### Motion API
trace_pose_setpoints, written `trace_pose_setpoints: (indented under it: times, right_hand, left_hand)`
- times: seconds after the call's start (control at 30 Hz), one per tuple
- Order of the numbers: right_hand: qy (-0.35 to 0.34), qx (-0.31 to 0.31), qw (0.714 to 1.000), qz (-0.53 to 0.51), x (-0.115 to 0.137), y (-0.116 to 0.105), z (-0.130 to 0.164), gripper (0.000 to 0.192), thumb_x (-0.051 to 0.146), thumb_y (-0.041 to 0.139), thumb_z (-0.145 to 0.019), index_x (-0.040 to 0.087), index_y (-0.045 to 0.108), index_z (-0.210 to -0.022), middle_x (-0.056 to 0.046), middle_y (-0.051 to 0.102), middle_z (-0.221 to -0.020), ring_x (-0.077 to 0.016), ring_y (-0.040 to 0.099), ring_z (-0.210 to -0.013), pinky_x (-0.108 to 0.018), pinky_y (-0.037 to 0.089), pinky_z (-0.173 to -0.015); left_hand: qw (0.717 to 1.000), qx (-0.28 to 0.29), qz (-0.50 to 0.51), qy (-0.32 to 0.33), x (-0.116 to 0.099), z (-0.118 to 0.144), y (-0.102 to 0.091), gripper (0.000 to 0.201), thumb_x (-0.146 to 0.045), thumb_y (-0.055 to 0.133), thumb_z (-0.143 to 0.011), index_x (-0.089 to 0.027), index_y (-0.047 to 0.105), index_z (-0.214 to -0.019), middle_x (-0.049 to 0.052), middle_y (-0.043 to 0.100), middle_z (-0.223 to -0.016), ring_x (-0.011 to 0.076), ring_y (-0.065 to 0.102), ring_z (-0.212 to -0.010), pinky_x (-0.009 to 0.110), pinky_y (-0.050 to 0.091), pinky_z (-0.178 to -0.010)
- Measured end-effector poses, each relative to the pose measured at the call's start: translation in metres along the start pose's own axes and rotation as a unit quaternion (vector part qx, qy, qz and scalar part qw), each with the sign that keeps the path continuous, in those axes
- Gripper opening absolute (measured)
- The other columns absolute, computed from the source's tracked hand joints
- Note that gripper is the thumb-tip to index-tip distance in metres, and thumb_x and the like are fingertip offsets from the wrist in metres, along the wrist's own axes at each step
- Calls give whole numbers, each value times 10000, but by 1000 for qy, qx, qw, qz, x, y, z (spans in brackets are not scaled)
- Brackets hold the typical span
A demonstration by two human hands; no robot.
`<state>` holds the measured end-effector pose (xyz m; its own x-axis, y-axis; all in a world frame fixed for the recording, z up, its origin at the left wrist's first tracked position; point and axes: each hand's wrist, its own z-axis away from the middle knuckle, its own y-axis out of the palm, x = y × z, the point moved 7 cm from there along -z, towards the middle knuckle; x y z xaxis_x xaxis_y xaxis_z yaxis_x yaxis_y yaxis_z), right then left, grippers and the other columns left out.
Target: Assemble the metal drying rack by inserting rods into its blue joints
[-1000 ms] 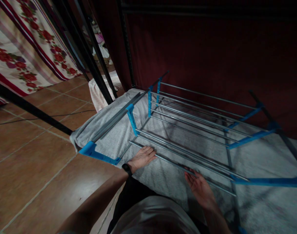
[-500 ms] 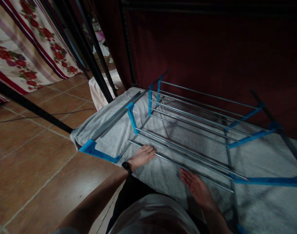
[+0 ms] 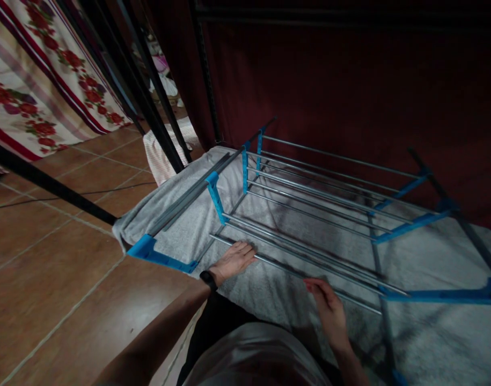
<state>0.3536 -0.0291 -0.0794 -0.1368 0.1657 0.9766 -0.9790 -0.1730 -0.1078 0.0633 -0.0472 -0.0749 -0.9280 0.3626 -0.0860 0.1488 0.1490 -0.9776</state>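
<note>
Both hands [image 3: 233, 260] [image 3: 329, 311] rest on grey towel [image 3: 269, 289].

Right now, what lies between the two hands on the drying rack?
In the head view, only grey towel and the nearest rail of the drying rack lie between the left hand and right hand.

Drying rack [image 3: 309, 214]: silver-grey rods, bright blue plastic brackets. Towel [image 3: 269, 289] beneath it: plain light grey, no pattern. Wristband [image 3: 207, 279] at 6 o'clock: black. Floor [image 3: 48, 279] at 8 o'clock: reddish-brown tiles with pale grout lines. Cloth [image 3: 36, 91] at 10 o'clock: cream with red floral print and dark red stripes. Curtain [image 3: 350, 80] at 12 o'clock: plain dark maroon. Poles [image 3: 148, 102]: black.
</note>
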Motion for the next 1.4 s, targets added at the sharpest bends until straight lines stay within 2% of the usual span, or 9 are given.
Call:
trace_pose_setpoints:
  times: [0.1, 0.2, 0.27, 0.37, 0.5, 0.67, 0.83, 1.17, 1.4]
  right_hand:
    - [-60, -6, 996, 63, 9, -3, -5, 182, 321, 745, -792, 332, 753, -974, -7, 698, -1107, -241, 581, -1126, -391, 346, -1141]
    - [-98, -2, 989, 111, 4, -6, -10, 228, 260, 730, -800, 351, 742, -1008, -2, 693, -1110, -244, 562, -1153, -416, 286, -1185]
    - [-134, 7, 977, 169, -3, -7, -11, 247, 257, 699, -829, 337, 724, -1062, -15, 697, -1093, -258, 569, -1140, -461, 299, -1175]
    - [-208, 25, 928, 308, -11, -5, -9, 256, 300, 570, -930, 277, 675, -1163, -55, 694, -1093, -281, 597, -1084, -523, 415, -1060]
    - [-283, 31, 853, 437, -13, -3, -5, 287, 315, 441, -1005, 224, 622, -1208, -80, 688, -1096, -270, 625, -1046, -477, 501, -940]
    - [-321, 25, 814, 484, -5, -2, -5, 255, 300, 433, -1013, 224, 613, -1177, -60, 698, -1064, -237, 656, -999, -418, 527, -896]
    - [-318, 16, 803, 504, -6, -5, -7, 250, 263, 447, -996, 223, 630, -1161, -62, 703, -1084, -237, 662, -1004, -410, 531, -893]
    - [-282, 36, 833, 475, -21, -10, -9, 276, 306, 430, -1001, 226, 635, -1168, -71, 710, -1092, -246, 663, -1024, -421, 526, -929]
    - [-282, 33, 837, 468, -28, -10, -9, 289, 356, 427, -1007, 240, 642, -1161, -67, 717, -1084, -251, 665, -1018, -443, 528, -933]
  left_hand:
    - [1000, -9, 2, 5, 0, 1, 0, 335, -366, 360, -1047, -174, 633, -1054, 77, 635, -960, 206, 584, -955, 370, 444, -924]
    - [1000, -21, 2, 13, 0, 2, 0, 316, -355, 381, -1043, -167, 634, -1050, 78, 631, -949, 203, 581, -954, 363, 439, -919]
    - [1000, -28, 1, 13, 0, 3, -1, 309, -351, 391, -1041, -164, 635, -1074, 80, 634, -954, 202, 579, -961, 361, 438, -918]
    - [999, -36, -1, 10, 0, 5, -2, 321, -352, 387, -1041, -166, 639, -1109, 84, 644, -973, 203, 581, -976, 368, 440, -931]
    - [999, -48, -4, 9, -1, 6, -4, 322, -347, 393, -1039, -166, 643, -1130, 83, 658, -994, 203, 587, -994, 374, 436, -963]
    - [999, -53, 1, 4, 0, 7, -6, 325, -358, 397, -1038, -178, 640, -1156, 81, 665, -1000, 204, 598, -994, 378, 441, -961]
    - [999, -53, 7, 6, 1, 7, -7, 326, -357, 396, -1039, -173, 632, -1170, 80, 666, -994, 203, 600, -984, 371, 445, -947]
    - [998, -67, 6, 12, 1, 8, -6, 338, -358, 383, -1040, -179, 638, -1171, 87, 666, -995, 209, 611, -976, 388, 471, -939]
    - [997, -68, 2, 19, 1, 7, -5, 314, -353, 410, -1034, -179, 642, -1154, 80, 668, -995, 204, 612, -971, 379, 457, -953]
